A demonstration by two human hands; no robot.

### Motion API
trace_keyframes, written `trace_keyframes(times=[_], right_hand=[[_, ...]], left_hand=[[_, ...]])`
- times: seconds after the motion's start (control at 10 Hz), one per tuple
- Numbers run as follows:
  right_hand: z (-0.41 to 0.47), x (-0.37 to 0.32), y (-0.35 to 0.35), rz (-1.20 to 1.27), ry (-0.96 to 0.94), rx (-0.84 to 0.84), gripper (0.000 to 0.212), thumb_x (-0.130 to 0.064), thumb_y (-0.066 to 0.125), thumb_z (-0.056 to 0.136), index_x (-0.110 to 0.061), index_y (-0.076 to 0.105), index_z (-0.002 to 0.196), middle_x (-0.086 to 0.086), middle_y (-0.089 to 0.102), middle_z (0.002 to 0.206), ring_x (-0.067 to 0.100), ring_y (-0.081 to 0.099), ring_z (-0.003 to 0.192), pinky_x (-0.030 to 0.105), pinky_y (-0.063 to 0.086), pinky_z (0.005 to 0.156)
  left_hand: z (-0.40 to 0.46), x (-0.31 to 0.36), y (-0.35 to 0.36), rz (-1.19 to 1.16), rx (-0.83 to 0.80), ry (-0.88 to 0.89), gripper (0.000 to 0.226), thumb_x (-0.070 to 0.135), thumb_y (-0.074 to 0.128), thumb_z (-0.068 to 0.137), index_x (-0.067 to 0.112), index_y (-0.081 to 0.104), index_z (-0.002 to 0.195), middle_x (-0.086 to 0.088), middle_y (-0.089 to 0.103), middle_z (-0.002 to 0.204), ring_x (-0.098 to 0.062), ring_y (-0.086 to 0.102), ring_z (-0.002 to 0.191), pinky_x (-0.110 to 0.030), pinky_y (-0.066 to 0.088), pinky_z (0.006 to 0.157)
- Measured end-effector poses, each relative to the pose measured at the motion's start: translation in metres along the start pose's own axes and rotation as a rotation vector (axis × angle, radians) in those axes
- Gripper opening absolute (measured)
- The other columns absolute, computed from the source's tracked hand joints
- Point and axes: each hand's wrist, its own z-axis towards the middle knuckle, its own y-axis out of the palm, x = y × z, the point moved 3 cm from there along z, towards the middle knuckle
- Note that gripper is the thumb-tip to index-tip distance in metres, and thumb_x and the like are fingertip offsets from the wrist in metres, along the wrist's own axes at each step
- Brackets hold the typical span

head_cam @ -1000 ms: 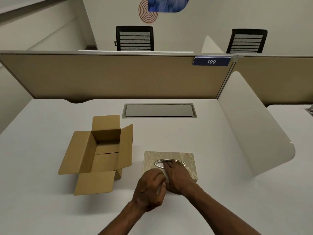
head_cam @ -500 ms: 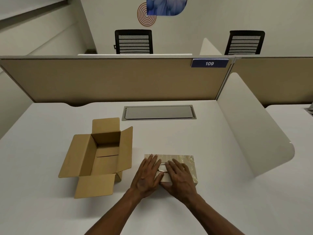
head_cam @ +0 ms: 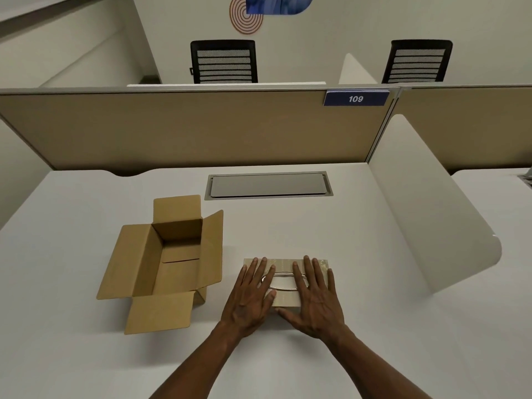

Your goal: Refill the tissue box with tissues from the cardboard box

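Observation:
A beige patterned tissue box [head_cam: 285, 298] with a metal-rimmed oval slot lies on the white desk [head_cam: 316, 228] in front of me. White tissue shows flat inside the slot. My left hand [head_cam: 252, 295] rests flat on the left half of its lid, fingers spread. On the right half lies my right hand [head_cam: 315, 298], also flat and spread. Neither hand grips anything. To the left stands the brown cardboard box [head_cam: 169, 260], all flaps open; the part of its inside that I see holds nothing.
A grey cable hatch [head_cam: 269, 185] is set into the desk behind the tissue box. A tan partition [head_cam: 187, 128] closes the back, and a white curved divider [head_cam: 431, 214] stands along the right side. Two black chairs stand beyond the partition.
My hands were bunched at the slot a second ago. They have opened, moved apart and flattened on the lid's two halves.

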Motion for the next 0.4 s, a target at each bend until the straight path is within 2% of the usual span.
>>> trace_keyframes(times=[0.2,0.3,0.4], right_hand=[[0.002,0.001,-0.004,0.053,0.027,-0.011,0.117,-0.097,0.032,0.076,-0.021,0.015,0.164,0.009,-0.002,0.171,0.030,-0.001,0.159,0.055,0.002,0.125],[0.009,0.002,-0.020,0.086,0.080,0.007,0.115,-0.097,0.025,0.078,-0.023,0.011,0.164,0.005,0.003,0.172,0.023,0.002,0.159,0.051,0.008,0.128],[0.026,0.003,-0.041,0.091,0.062,0.049,0.113,-0.095,0.021,0.080,-0.021,0.006,0.164,0.004,0.000,0.172,0.022,-0.002,0.159,0.051,0.010,0.128]], left_hand=[[0.001,-0.001,0.000,-0.037,-0.031,-0.011,0.066,0.052,0.019,0.106,0.023,0.007,0.163,0.001,-0.003,0.172,-0.016,-0.009,0.158,-0.044,0.008,0.127],[0.004,0.001,-0.012,-0.073,-0.026,-0.020,0.072,0.059,0.014,0.103,0.021,0.006,0.163,0.001,-0.002,0.172,-0.014,-0.007,0.158,-0.041,0.008,0.127],[0.017,0.005,-0.029,-0.086,0.001,-0.021,0.075,0.063,0.009,0.101,0.021,0.007,0.163,0.001,-0.002,0.171,-0.015,-0.006,0.158,-0.039,0.007,0.130]])
